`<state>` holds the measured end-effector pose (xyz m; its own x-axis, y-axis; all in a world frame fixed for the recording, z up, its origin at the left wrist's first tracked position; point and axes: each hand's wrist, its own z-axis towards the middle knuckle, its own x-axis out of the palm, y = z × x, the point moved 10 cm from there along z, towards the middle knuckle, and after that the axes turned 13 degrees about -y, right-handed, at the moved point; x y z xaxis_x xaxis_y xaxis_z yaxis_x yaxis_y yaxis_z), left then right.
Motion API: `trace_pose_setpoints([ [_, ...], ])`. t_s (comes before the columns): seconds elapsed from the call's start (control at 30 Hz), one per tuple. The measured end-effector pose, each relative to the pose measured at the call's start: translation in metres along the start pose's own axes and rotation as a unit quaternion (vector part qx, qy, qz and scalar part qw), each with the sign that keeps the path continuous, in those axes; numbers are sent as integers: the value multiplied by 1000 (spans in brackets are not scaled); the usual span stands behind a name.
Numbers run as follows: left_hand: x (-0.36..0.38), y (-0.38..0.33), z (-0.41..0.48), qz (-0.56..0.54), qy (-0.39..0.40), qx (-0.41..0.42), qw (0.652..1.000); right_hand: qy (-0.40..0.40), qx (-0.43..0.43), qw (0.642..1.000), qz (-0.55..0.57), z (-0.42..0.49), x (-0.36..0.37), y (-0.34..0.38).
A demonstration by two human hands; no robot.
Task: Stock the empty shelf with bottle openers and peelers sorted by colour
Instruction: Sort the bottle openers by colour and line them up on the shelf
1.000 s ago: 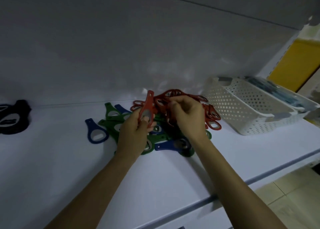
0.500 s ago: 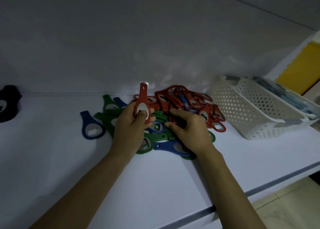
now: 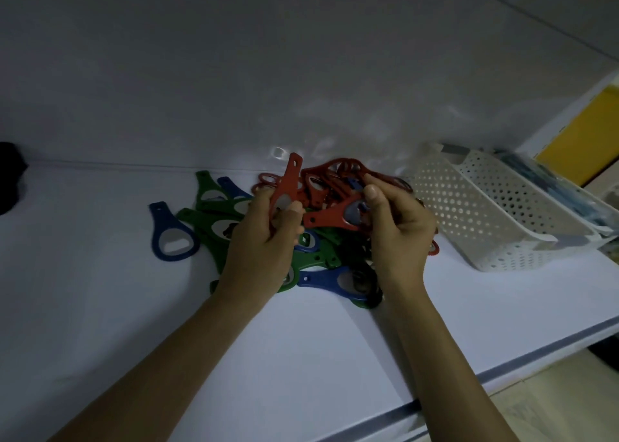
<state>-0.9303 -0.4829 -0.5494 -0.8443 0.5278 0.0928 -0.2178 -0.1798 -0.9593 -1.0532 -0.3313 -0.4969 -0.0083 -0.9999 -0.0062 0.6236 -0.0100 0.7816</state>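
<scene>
Since half a second ago our right hand (image 3: pixel 398 237) has come up off the pile (image 3: pixel 321 257), where it lay flat. It now carries a second red opener (image 3: pixel 331 215), pinched at its ring end between thumb and curled fingers, with the handle pointing left toward our other hand. Our left hand (image 3: pixel 264 240) keeps its red opener (image 3: pixel 288 187) as before, fingers and thumb closed round the ring end and the handle standing upright. We hold both just above the mixed pile, which lies toward the back edge of the shelf (image 3: pixel 134 324), about midway along it. Red ones are heaped at the back of the pile, green openers (image 3: pixel 207 220) lie on its left side, and one blue opener (image 3: pixel 170 237) lies apart further left. A white perforated basket (image 3: pixel 485 227) stands near the right end, and something black (image 3: pixel 10 177) sits at the far left edge. We judge these openers to be light, flat and stiff, plastic with what looks like a pale insert in the ring, so they need no force, only a sure pinch. The wide ring end gives our fingers most to bear on, while the narrow handle looks smooth and would likely twist or slip. Rings and handles in the pile can hook through each other, so we expect a lifted one to drag its neighbours unless drawn out lengthwise.
</scene>
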Motion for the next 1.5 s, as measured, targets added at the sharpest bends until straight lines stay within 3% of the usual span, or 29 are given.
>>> trace_pose_setpoints([
  [0.1, 0, -8, -2, 30, -2, 40, 999, -19, 24, 999, 30, -2, -1, -1],
  [0.2, -1, -4, -1, 12, -10, 13, 1000, -79, -58, 995, 4, -7, -12, 16],
  [0.23, 0, 0, -1, -7, -7, -12, 1000, -53, -103, 993, -7, -13, -5, 25],
  [0.3, 1, 2, -2, -34, -3, -40, 999, 78, -191, 978, -23, -36, 28, 42],
  [0.37, -2, 1, -1, -38, -9, -36, 999, 205, -198, 959, 8, -60, 56, 46],
  [0.47, -8, 0, 3, -58, -22, -34, 998, 276, -51, 953, 110, -66, 69, 36],
  [0.57, -1, -2, 3, -82, 3, -36, 996, 263, 110, 940, 189, -56, 66, 15],
  [0.67, 9, -4, 0, -86, 57, -46, 994, 268, 280, 883, 266, -55, 71, -5],
  [0.8, 19, -1, -5, -79, 114, -72, 988, 275, 318, 860, 289, -51, 72, -9],
  [1.0, 18, 12, -5, -121, 95, -158, 975, 288, 363, 824, 326, -49, 75, -12],
  [1.03, 17, 15, -4, -133, 84, -177, 971, 278, 361, 832, 316, -48, 73, -15],
  [1.07, 15, 19, -3, -148, 72, -198, 966, 258, 331, 864, 278, -43, 68, -19],
  [1.1, 14, 22, -3, -168, 63, -220, 959, 224, 264, 919, 189, -34, 56, -23],
  [1.13, 14, 24, -4, -191, 61, -239, 950, 179, 154, 971, 48, -22, 41, -23],
  [1.17, 14, 23, -4, -214, 61, -252, 942, 130, 32, 985, -113, -13, 27, -17],
  [1.2, 15, 23, -4, -238, 63, -263, 933, 109, -61, 959, -254, -9, 21, -13],
  [1.27, 15, 21, -4, -288, 65, -281, 913, 153, -102, 891, -415, -9, 20, -26],
  [1.33, 17, 18, -4, -315, 73, -284, 902, 194, -103, 864, -453, -12, 23, -36],
  [1.4, 19, 15, -4, -330, 82, -281, 897, 174, -144, 862, -453, -13, 25, -25],
  [1.5, 18, 14, -4, -348, 73, -292, 888, 84, -123, 934, -326, -9, 15, -6],
])
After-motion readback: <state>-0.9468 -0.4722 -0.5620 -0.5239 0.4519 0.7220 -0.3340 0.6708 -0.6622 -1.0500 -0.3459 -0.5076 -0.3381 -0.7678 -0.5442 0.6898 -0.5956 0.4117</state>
